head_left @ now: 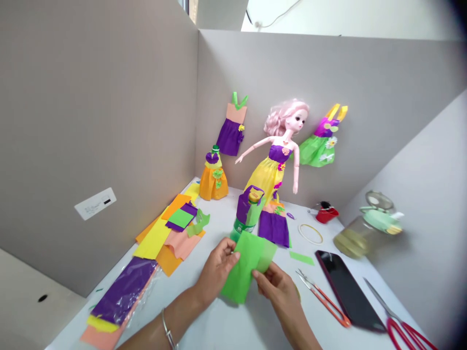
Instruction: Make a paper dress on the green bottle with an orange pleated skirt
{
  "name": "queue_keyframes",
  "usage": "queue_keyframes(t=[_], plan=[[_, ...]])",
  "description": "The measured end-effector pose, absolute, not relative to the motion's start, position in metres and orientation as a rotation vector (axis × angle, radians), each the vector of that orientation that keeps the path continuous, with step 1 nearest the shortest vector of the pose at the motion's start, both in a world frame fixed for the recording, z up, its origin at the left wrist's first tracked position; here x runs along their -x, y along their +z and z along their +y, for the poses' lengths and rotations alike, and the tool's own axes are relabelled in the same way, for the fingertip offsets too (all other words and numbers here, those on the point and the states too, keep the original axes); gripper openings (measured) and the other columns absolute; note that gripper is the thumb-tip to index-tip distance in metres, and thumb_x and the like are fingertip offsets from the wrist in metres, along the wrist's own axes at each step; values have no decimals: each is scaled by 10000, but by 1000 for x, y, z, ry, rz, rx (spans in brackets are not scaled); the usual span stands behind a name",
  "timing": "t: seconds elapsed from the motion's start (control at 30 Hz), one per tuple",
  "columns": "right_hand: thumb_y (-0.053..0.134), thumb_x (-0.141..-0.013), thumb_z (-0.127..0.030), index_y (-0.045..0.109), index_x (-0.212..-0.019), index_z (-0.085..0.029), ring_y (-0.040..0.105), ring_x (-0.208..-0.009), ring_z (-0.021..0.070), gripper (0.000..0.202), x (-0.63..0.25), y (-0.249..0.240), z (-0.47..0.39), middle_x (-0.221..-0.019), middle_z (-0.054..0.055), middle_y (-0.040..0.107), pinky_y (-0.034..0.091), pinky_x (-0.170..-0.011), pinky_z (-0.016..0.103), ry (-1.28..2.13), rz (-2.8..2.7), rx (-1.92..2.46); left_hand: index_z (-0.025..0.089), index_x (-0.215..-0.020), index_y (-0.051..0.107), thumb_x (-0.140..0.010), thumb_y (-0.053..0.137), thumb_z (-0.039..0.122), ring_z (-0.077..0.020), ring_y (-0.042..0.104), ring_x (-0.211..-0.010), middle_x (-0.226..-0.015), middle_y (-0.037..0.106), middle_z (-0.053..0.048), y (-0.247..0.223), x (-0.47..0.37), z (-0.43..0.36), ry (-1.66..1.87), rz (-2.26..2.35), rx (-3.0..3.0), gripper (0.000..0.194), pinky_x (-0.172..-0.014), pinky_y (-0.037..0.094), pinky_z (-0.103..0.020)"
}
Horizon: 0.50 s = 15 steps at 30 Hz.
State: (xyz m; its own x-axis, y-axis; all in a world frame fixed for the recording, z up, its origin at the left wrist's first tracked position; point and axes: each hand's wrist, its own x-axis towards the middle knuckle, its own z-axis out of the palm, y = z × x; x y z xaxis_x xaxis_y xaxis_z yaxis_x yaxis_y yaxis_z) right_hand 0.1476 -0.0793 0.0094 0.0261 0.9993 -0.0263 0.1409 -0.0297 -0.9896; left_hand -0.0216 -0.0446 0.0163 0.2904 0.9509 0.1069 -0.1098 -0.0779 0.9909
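Between my two hands, above the white table, is a folded sheet of bright green crepe paper [242, 267]. My left hand [219, 265] pinches its left edge between thumb and fingers. On the right edge, my right hand [275, 284] has thumb and fingers closed, and a paler flap sticks out above it. Just behind the paper stands a bottle [245, 218] with a yellow cap, wrapped in purple and green paper. A small purple and peach paper dress [273, 228] lies to the right of the bottle.
Coloured paper sheets [149, 238] and a plastic-wrapped pack [124, 289] cover the left side. At the back stand a doll [279, 155] and an orange-skirted bottle [213, 180]. Small snips [323, 296], a phone [348, 289], red-handled scissors [397, 321] and a jug [361, 233] are on the right.
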Motion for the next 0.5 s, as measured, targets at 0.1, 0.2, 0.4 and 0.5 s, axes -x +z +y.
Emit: queue_keyframes(t=[0.1,0.2,0.4,0.5], plan=[[716,-732,-524,624,-676,-167,350,-475,93,373,-144,13,-82,-504,-51,448,282,-483,240,1249,-1307,1295,221,-846,447,-877,518,437,-149,421,-688,-745,408,36,26,40,-36,1077,944,-1374,230,-661,372,-251],[710,-725,-506,654,-754,-161,356,-466,88,350,-140,15,-84,-561,-18,564,266,-464,234,1325,-1310,1293,213,-813,502,-795,632,392,-156,436,-688,-732,442,35,40,80,-28,999,994,-1464,222,-633,361,-241],[664,-763,-437,675,-835,-155,397,-498,98,291,-135,17,-89,-633,12,631,288,-491,236,1378,-1330,1310,220,-887,526,-877,433,308,-209,590,-764,-800,608,-12,52,187,-7,532,1842,-1976,128,-675,419,-280],[633,-792,-412,675,-847,-157,410,-510,103,264,-134,15,-91,-644,11,632,303,-506,240,1379,-1357,1302,188,-956,577,-864,476,285,-261,624,-838,-922,655,-89,51,213,14,446,2010,-1967,168,-702,441,-329]])
